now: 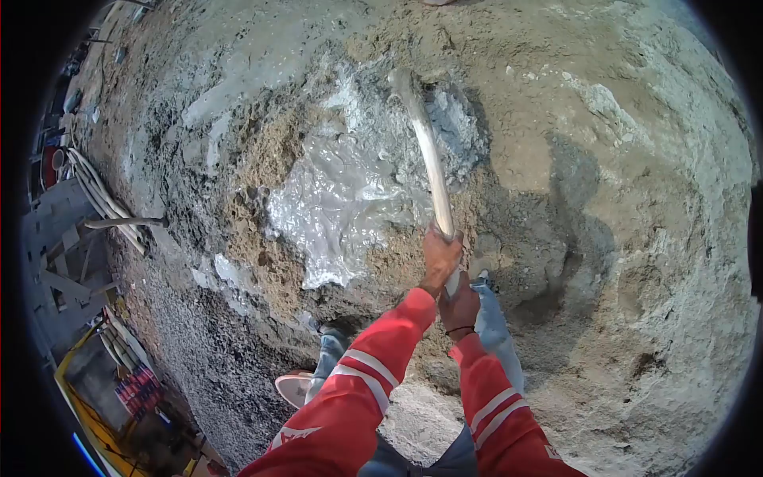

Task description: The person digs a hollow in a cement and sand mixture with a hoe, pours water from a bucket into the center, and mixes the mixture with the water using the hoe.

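Observation:
My left hand [442, 256] is wrapped round a long, pale wooden tool handle [430, 159]. Just below it, closer to my body, my right hand [458, 307] grips the same handle near its end. The handle reaches forward to a thick grey-caked end at the far side; the kind of tool head there cannot be made out. Left of the handle lies a shiny pool of wet grey mortar [334, 195], ringed by sandy material [266, 167]. A heap of duller, bluish-grey mix [457, 131] sits at the tool's far end.
Dark gravel [214, 374] spreads at lower left, beside a round pan [294, 389] near my leg. Farther left are pale poles [99, 191], a curved pole [123, 223] and grey boards [60, 230]. Uneven sandy ground [660, 238] extends to the right.

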The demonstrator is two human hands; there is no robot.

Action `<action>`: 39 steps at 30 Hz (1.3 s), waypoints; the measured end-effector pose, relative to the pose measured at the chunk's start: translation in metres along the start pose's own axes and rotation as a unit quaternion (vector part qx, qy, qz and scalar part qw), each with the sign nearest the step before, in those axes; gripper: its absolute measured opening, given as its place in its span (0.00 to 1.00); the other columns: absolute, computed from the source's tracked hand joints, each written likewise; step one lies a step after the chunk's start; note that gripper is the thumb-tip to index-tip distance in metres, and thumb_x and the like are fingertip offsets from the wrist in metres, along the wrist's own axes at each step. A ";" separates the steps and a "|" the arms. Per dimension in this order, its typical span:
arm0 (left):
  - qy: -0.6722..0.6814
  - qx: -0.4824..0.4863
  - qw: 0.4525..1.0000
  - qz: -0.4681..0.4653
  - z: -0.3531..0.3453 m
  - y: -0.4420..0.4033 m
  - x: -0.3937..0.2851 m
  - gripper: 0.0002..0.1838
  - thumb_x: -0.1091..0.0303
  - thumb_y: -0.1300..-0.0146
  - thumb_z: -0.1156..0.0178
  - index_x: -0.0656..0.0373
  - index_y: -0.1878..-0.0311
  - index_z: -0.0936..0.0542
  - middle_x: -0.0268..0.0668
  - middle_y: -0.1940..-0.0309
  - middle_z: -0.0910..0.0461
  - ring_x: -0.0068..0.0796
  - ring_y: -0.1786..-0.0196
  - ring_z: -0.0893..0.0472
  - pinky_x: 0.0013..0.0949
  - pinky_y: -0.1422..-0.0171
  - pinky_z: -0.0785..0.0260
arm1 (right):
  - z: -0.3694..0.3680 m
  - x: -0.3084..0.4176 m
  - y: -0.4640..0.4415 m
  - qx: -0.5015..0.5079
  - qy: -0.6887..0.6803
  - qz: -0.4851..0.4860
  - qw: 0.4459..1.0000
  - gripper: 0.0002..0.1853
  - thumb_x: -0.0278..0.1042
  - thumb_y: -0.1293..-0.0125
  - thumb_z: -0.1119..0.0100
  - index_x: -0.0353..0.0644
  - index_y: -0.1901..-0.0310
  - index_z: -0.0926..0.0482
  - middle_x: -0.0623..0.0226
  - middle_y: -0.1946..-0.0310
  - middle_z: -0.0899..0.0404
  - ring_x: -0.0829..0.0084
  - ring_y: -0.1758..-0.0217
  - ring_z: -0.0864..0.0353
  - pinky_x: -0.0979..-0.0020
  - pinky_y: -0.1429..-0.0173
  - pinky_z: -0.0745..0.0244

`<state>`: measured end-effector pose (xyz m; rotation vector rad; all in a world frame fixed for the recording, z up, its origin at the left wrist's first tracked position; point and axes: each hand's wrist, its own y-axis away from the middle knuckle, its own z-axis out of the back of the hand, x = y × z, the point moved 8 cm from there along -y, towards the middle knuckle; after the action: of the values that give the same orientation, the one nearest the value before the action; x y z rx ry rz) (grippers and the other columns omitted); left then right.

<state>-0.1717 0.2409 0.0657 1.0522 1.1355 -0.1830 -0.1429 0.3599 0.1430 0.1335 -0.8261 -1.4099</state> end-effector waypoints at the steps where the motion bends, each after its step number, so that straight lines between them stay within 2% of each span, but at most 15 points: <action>1: -0.009 0.010 1.000 -0.018 -0.005 0.016 -0.015 0.19 0.74 0.41 0.42 0.62 0.48 0.35 0.31 0.81 0.29 0.20 0.84 0.29 0.28 0.83 0.36 | 0.003 -0.007 0.011 -0.038 -0.038 0.021 0.998 0.24 0.39 0.47 0.37 0.44 0.48 0.32 0.49 0.73 0.20 0.44 0.67 0.19 0.49 0.64 0.26; 4: -0.032 0.037 0.998 -0.040 -0.030 0.032 -0.077 0.23 0.74 0.42 0.42 0.64 0.43 0.35 0.33 0.79 0.26 0.23 0.82 0.27 0.33 0.78 0.31 | 0.032 -0.010 0.002 -0.109 -0.093 0.059 0.988 0.28 0.43 0.46 0.35 0.43 0.46 0.32 0.49 0.72 0.19 0.45 0.67 0.19 0.51 0.65 0.26; 6: -0.068 -0.034 0.950 -0.304 -0.051 0.018 -0.132 0.24 0.74 0.43 0.41 0.67 0.43 0.33 0.42 0.76 0.22 0.38 0.78 0.21 0.39 0.71 0.28 | 0.066 0.009 -0.023 -0.161 -0.143 0.100 0.972 0.28 0.45 0.46 0.34 0.40 0.47 0.31 0.50 0.71 0.19 0.47 0.68 0.18 0.55 0.67 0.25; 8: -0.110 0.021 0.981 -0.160 -0.067 -0.004 -0.160 0.23 0.71 0.45 0.39 0.68 0.46 0.31 0.51 0.73 0.21 0.53 0.70 0.19 0.42 0.63 0.26 | 0.076 0.016 -0.059 -0.168 -0.239 0.100 0.951 0.25 0.43 0.44 0.34 0.37 0.50 0.29 0.54 0.72 0.19 0.52 0.71 0.18 0.58 0.68 0.25; 11: -0.158 0.019 0.972 -0.175 -0.084 -0.048 -0.108 0.23 0.69 0.45 0.38 0.68 0.47 0.30 0.57 0.72 0.21 0.58 0.65 0.19 0.43 0.61 0.25 | 0.025 -0.027 -0.088 -0.110 -0.394 0.055 0.911 0.21 0.38 0.41 0.37 0.35 0.50 0.29 0.61 0.71 0.18 0.60 0.71 0.19 0.63 0.66 0.25; 13: -0.213 0.047 0.975 -0.039 -0.073 -0.060 -0.032 0.25 0.65 0.46 0.37 0.68 0.48 0.29 0.60 0.67 0.21 0.56 0.60 0.18 0.45 0.56 0.25 | -0.034 -0.062 -0.094 -0.063 -0.485 0.039 0.871 0.20 0.36 0.40 0.39 0.35 0.49 0.28 0.64 0.69 0.18 0.64 0.70 0.19 0.65 0.64 0.24; 15: -0.420 0.218 0.881 -0.013 -0.075 -0.061 0.075 0.23 0.65 0.41 0.45 0.75 0.49 0.33 0.67 0.53 0.27 0.65 0.51 0.23 0.51 0.44 0.29 | -0.107 -0.095 -0.057 0.087 -0.533 -0.095 0.836 0.18 0.34 0.36 0.43 0.36 0.46 0.29 0.70 0.64 0.20 0.69 0.64 0.20 0.69 0.59 0.25; 17: -0.281 0.108 0.946 0.121 -0.019 -0.015 0.027 0.23 0.64 0.40 0.49 0.75 0.48 0.33 0.67 0.50 0.29 0.66 0.47 0.25 0.53 0.41 0.31 | -0.131 -0.091 -0.016 0.116 -0.572 -0.136 0.800 0.18 0.34 0.36 0.44 0.36 0.46 0.29 0.69 0.63 0.20 0.69 0.64 0.20 0.70 0.58 0.25; 21: -0.248 0.052 0.958 0.133 0.009 0.018 0.079 0.24 0.59 0.45 0.39 0.74 0.55 0.27 0.65 0.56 0.24 0.61 0.53 0.21 0.48 0.48 0.27 | -0.143 -0.058 0.060 0.092 -0.677 -0.173 0.710 0.18 0.35 0.35 0.45 0.36 0.46 0.29 0.68 0.62 0.20 0.70 0.62 0.20 0.70 0.57 0.25; 30: -0.303 0.134 0.943 0.042 0.132 0.194 0.029 0.34 0.61 0.46 0.38 0.72 0.39 0.34 0.60 0.66 0.20 0.58 0.59 0.18 0.49 0.52 0.24 | -0.179 0.006 0.258 -0.026 -0.875 -0.192 0.443 0.19 0.37 0.32 0.48 0.36 0.44 0.29 0.67 0.60 0.20 0.72 0.60 0.21 0.72 0.55 0.26; 33: -0.291 0.153 0.943 0.057 0.109 0.217 0.007 0.35 0.62 0.47 0.37 0.72 0.39 0.34 0.61 0.66 0.20 0.57 0.60 0.18 0.48 0.52 0.24 | -0.159 -0.039 0.280 -0.097 -0.783 -0.270 0.552 0.25 0.44 0.35 0.43 0.36 0.42 0.31 0.63 0.55 0.21 0.73 0.55 0.22 0.70 0.52 0.27; 35: -0.202 0.212 0.955 0.051 0.049 0.201 -0.054 0.34 0.62 0.48 0.37 0.71 0.40 0.33 0.60 0.66 0.20 0.57 0.61 0.18 0.46 0.52 0.24 | -0.052 -0.037 0.231 -0.101 -0.353 -0.126 0.921 0.35 0.51 0.40 0.37 0.34 0.39 0.33 0.60 0.50 0.23 0.73 0.51 0.22 0.69 0.48 0.28; 37: -0.165 0.201 0.963 -0.075 -0.021 0.169 -0.102 0.31 0.61 0.47 0.39 0.71 0.42 0.30 0.59 0.68 0.20 0.54 0.65 0.17 0.44 0.56 0.24 | 0.026 -0.037 0.169 -0.194 -0.271 0.026 0.942 0.38 0.51 0.45 0.32 0.32 0.41 0.33 0.59 0.50 0.23 0.73 0.50 0.22 0.69 0.49 0.27; 38: -0.195 0.098 0.923 -0.315 -0.058 0.157 -0.124 0.29 0.64 0.46 0.39 0.72 0.44 0.30 0.59 0.68 0.20 0.52 0.66 0.17 0.43 0.58 0.24 | 0.043 -0.048 0.137 -0.174 -0.333 0.026 0.926 0.35 0.48 0.46 0.32 0.31 0.44 0.32 0.61 0.54 0.22 0.75 0.51 0.22 0.72 0.51 0.26; 39: -0.033 0.232 0.971 -0.034 -0.076 0.127 -0.157 0.28 0.64 0.46 0.39 0.73 0.45 0.30 0.59 0.66 0.21 0.52 0.64 0.18 0.43 0.56 0.25 | 0.057 -0.059 0.107 -0.146 -0.464 -0.008 0.874 0.32 0.46 0.45 0.32 0.31 0.46 0.30 0.63 0.56 0.22 0.76 0.53 0.23 0.72 0.53 0.26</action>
<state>-0.2168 0.3091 0.2655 1.4075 1.0932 -0.5557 -0.0853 0.4569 0.2167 -0.8406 -1.3629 -1.5885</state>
